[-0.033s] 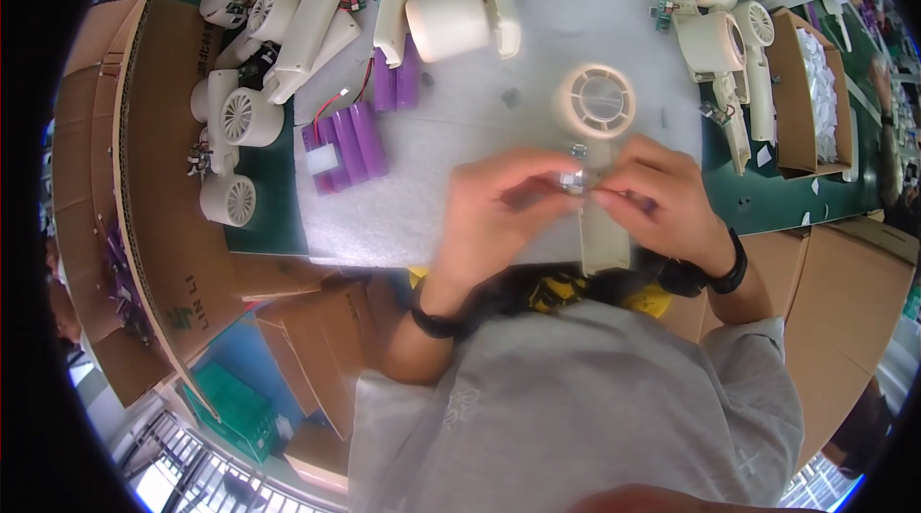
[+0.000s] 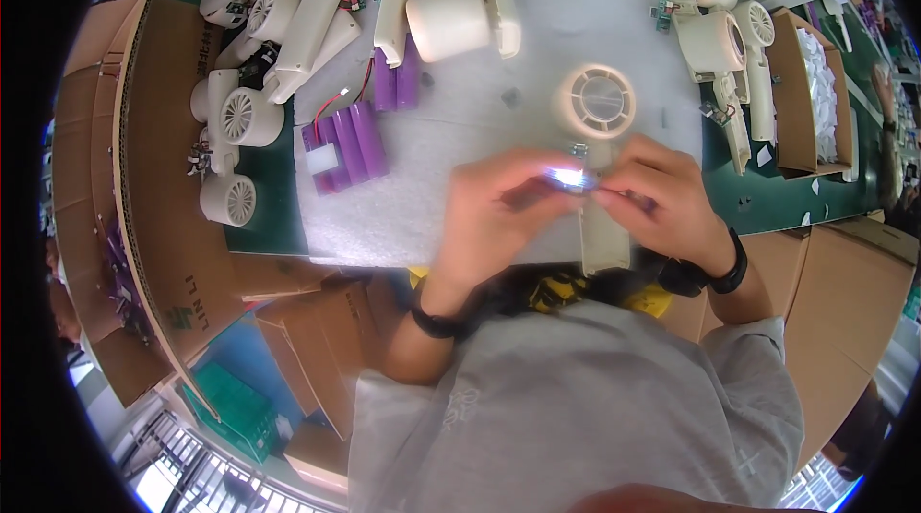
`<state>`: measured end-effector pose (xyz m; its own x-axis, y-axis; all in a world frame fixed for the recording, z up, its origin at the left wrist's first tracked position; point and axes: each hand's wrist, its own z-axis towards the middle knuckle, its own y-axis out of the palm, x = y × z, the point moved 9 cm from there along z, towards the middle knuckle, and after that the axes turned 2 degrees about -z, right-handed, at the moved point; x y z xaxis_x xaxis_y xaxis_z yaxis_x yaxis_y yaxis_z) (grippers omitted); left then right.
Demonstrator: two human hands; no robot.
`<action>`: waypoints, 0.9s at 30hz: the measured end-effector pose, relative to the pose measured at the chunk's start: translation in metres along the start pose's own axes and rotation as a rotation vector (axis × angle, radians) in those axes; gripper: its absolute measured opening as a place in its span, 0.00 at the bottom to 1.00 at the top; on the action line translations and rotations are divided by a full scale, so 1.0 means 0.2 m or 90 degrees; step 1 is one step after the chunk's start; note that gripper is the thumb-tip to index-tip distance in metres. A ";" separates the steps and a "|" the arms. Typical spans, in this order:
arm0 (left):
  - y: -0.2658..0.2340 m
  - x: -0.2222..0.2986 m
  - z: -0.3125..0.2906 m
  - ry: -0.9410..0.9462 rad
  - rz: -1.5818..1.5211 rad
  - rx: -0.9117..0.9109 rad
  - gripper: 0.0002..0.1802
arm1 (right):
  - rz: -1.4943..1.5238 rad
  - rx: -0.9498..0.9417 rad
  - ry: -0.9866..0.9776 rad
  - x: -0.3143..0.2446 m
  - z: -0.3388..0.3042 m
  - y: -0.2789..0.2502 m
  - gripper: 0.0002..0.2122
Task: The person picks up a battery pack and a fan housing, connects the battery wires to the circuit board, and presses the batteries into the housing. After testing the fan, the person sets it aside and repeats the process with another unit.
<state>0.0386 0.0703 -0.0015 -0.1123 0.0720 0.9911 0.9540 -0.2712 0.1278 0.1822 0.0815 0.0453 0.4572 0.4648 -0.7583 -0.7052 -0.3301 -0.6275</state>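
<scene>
A cream handheld fan [image 2: 573, 115] lies in front of me, its round head away from me and its handle [image 2: 604, 242] toward me. Over the handle's upper part, my left hand [image 2: 494, 211] pinches a small circuit board [image 2: 570, 178] between thumb and fingers. A bright white-blue light glows on that board. My right hand [image 2: 662, 194] is closed in a pinch at the board's right side; what its fingertips hold is too small and hidden to make out. Another small electronic part [image 2: 578, 152] shows just below the fan head.
Purple battery packs [image 2: 350, 148] with red wires lie on the white mat [image 2: 413, 215] at left. Several cream fan housings [image 2: 251, 118] crowd the left and back; more [image 2: 712, 40] stand at right beside a carton [image 2: 782, 91] of white pieces. A tall cardboard wall [image 2: 163, 187] borders the left.
A bright light has come on at the small circuit board between my fingers. Both hands and the fan have stayed in place.
</scene>
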 end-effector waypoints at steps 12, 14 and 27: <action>0.03 0.11 0.02 0.136 0.125 -0.022 0.26 | -0.076 0.079 -0.021 -0.02 -0.02 -0.01 0.16; 0.03 0.10 0.02 0.135 0.123 -0.015 0.26 | -0.108 0.097 -0.043 -0.04 -0.01 -0.01 0.18; 0.01 0.09 0.01 0.149 0.172 0.025 0.20 | -0.126 0.087 -0.027 -0.06 0.00 -0.02 0.17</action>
<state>0.0383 0.0726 0.0171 0.0896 -0.2199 0.9714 0.9673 -0.2133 -0.1375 0.1793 0.0772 0.0564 0.5730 0.5437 -0.6133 -0.6724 -0.1161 -0.7310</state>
